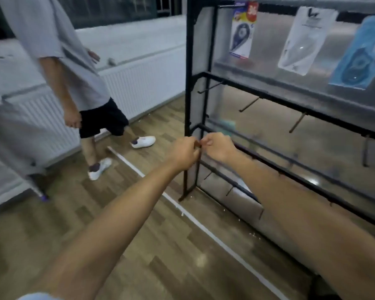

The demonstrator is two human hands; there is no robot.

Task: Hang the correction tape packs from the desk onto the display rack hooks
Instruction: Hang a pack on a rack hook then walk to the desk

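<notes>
Three correction tape packs hang on the top row of the black display rack [189, 83]: a white and blue pack [244, 29], a clear white pack [303, 40] and a blue pack [359, 55]. My left hand [185, 152] and my right hand [218, 146] meet at the left end of the third rail. Both pinch a small dark hook [198, 145] between their fingertips. Neither hand holds a pack. Empty hooks [249, 103] stick out from the second rail.
Another person [78, 72] in a grey shirt, black shorts and white shoes stands left of the rack. A white radiator [139, 83] runs along the wall behind. A grey desk edge [9, 135] is at far left. A white strip [182, 211] crosses the wood floor.
</notes>
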